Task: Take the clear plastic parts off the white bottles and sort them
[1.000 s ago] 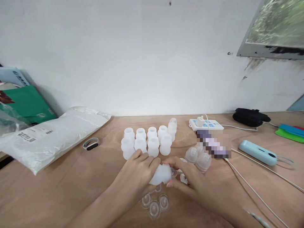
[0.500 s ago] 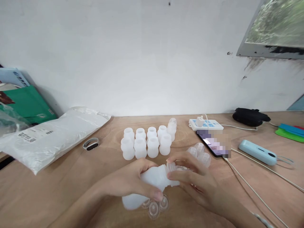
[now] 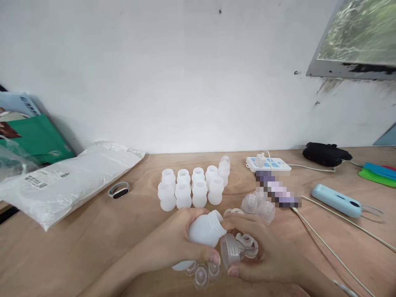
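Holding a white baby bottle [image 3: 206, 232] just above the near part of the wooden table [image 3: 93, 243], the left hand [image 3: 182, 237] has its fingers clamped around the body, with the thumb on the near side. The bottle is tilted, its open threaded mouth toward the right hand [image 3: 252, 245]. These fingers are curled around a clear collar with nipple [image 3: 236, 251], which is apart from the mouth; whether the index finger touches the bottle's rim, I cannot tell.

Behind the hands, eight open bottles [image 3: 199, 194] stand upright in two rows, and one capped bottle [image 3: 224, 171] is at the back right. Clear domed caps [image 3: 250, 203] lie near the right hand, which partly hides some white rings [image 3: 235, 211]. Under the left thumb, clear round pieces [image 3: 201, 276] are partly covered.

Farther right are a phone [image 3: 275, 187], a power strip [image 3: 280, 163] with a plugged charger [image 3: 261, 160], a light-blue device [image 3: 335, 201] and a black pouch [image 3: 326, 153]. On the left are a smart band [image 3: 119, 189] and a white plastic mailer [image 3: 89, 169].

The mailer bears dark printed codes and the blue package [image 3: 17, 103] bears dark characters, both too small to read. The green package [image 3: 40, 138] shows a small pale mark; the phone's screen is pixelated.
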`<state>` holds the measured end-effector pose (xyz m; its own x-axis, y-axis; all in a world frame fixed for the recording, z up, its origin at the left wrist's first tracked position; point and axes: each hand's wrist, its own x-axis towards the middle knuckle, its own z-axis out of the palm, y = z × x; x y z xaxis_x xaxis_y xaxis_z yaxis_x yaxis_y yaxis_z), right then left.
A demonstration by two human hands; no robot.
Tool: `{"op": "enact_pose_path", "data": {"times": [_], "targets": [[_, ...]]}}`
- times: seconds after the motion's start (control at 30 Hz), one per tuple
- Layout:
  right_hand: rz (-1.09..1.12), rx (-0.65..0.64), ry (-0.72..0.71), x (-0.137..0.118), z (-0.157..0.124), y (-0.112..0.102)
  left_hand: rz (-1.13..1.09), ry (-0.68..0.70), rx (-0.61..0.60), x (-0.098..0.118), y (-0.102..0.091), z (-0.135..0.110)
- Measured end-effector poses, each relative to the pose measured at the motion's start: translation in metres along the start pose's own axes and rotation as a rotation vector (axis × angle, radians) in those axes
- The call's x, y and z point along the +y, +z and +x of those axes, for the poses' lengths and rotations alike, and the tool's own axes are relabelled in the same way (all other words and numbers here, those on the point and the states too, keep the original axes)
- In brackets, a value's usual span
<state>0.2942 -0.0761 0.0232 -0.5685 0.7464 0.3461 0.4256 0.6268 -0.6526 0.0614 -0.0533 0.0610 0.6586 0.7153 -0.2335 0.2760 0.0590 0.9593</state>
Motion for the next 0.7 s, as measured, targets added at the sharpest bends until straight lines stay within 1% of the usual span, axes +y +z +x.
{"op": "enact_pose_path", "data": {"times": [0.07,0.17,0.23,0.3,0.33,0.37,0.43,0.5,0.53,0.6,0.7], "targets": [[-0.008,0.088,-0.021,-0.001,0.001,-0.007,0.040,0.052,0.064,-0.001,-0.002,-0.001],[-0.078,0.226,-0.071,-0.003,0.004,-0.030,0.141,0.154,0.262,-0.001,-0.007,-0.003],[-0.225,0.321,-0.026,0.000,0.006,-0.049,0.179,0.210,0.363,0.000,-0.012,-0.005],[-0.414,0.401,0.056,0.007,0.011,-0.066,0.201,0.262,0.437,0.004,-0.015,-0.007],[-0.496,0.417,0.089,0.013,0.014,-0.073,0.213,0.283,0.472,0.006,-0.016,-0.008],[-0.560,0.400,0.119,0.020,0.018,-0.078,0.223,0.299,0.499,0.008,-0.017,-0.009],[-0.641,0.292,0.177,0.036,0.027,-0.082,0.236,0.318,0.533,0.010,-0.016,-0.011],[-0.676,0.165,0.209,0.051,0.038,-0.080,0.244,0.321,0.545,0.011,-0.015,-0.013],[-0.678,0.126,0.211,0.058,0.043,-0.077,0.245,0.322,0.547,0.011,-0.014,-0.013],[-0.671,0.079,0.204,0.068,0.052,-0.070,0.242,0.320,0.548,0.012,-0.012,-0.014],[-0.647,0.045,0.201,0.075,0.058,-0.061,0.239,0.303,0.540,0.013,-0.011,-0.015]]}}
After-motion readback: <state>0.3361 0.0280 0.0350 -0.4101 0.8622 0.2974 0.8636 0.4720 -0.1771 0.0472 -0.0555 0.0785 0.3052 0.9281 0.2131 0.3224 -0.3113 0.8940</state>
